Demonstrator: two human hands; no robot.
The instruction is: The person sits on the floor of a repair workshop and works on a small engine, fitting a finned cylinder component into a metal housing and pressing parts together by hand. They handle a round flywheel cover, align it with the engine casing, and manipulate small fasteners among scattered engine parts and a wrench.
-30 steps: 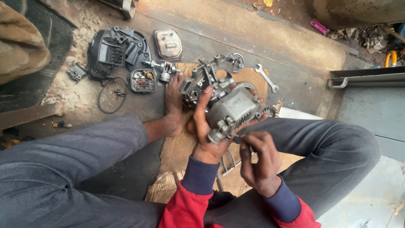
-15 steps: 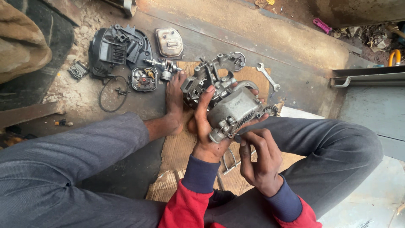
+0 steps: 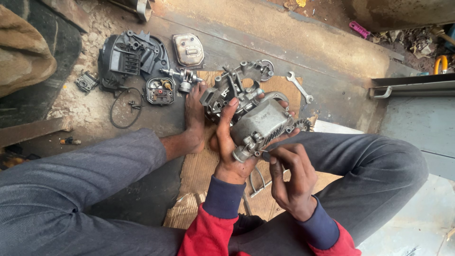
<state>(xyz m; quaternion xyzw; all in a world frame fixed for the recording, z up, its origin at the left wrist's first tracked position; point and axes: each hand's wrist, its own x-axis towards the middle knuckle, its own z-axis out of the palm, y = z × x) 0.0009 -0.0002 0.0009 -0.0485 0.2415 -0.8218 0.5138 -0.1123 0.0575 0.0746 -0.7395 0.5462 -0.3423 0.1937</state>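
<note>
left hand (image 3: 231,151): wrapped round the grey engine casing (image 3: 256,121), holding it up over the cardboard (image 3: 204,166), same grip as a second ago
right hand (image 3: 291,178): pinching a small tool at the casing's lower corner, fingers curled tighter than before
spanner (image 3: 299,87): hasn't moved, lying on the floor
black cover (image 3: 130,59): same spot, upper left

The engine casing (image 3: 258,124) is dull silver-grey; the sleeves (image 3: 222,213) are red with navy cuffs; the trousers (image 3: 71,189) are grey; the cardboard (image 3: 204,170) is brown.
</note>
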